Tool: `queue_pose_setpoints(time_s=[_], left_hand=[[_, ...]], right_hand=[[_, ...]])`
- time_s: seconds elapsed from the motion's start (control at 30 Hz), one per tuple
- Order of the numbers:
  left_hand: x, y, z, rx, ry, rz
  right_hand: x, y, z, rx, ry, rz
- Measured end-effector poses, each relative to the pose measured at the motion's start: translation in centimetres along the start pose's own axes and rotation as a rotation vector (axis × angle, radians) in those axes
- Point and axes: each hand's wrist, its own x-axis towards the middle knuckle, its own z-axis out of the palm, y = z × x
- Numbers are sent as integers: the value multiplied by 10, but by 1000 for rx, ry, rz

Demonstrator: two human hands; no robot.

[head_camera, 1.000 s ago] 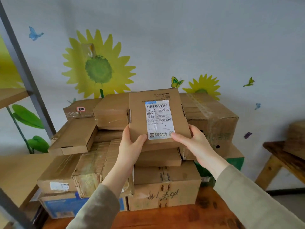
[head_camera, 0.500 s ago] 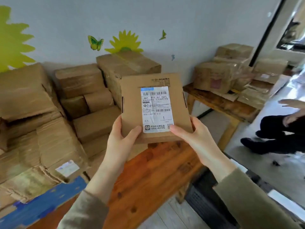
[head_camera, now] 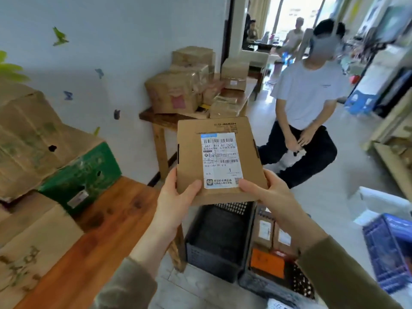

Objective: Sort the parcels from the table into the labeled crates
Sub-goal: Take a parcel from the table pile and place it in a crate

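Note:
I hold a flat brown cardboard parcel (head_camera: 191,159) with a white shipping label facing me. My left hand (head_camera: 176,197) grips its lower left corner and my right hand (head_camera: 265,195) grips its lower right corner. The parcel hangs in the air above a black crate (head_camera: 214,253) on the floor, which looks empty. Right of it stands a second dark crate (head_camera: 274,284) holding small brown parcels and an orange one. A blue crate (head_camera: 388,248) sits at the far right. The wooden table (head_camera: 104,228) with stacked parcels lies to my left.
A green box (head_camera: 84,175) and large cartons (head_camera: 26,139) crowd the table's left. A second wooden table (head_camera: 171,119) piled with boxes stands along the wall. A person in a white shirt (head_camera: 310,97) sits ahead right. More people sit far back.
My view has swung right, from the pile of parcels on the table to the crates on the floor. The parcel stays in both hands, label up.

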Motion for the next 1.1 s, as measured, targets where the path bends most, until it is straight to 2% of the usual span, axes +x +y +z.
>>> queue_pose_setpoints(time_s=[0.13, 0.4, 0.83, 1.1], left_hand=[[24, 1, 61, -2, -76, 7], [61, -7, 167, -18, -211, -84], [159, -48, 289, 47, -419, -199], [205, -97, 353, 108, -499, -344]], right_hand=[[22, 13, -55, -19, 55, 14], [66, 55, -141, 0, 152, 101], [148, 128, -221, 93, 321, 308], [188, 184, -252, 152, 379, 406]])
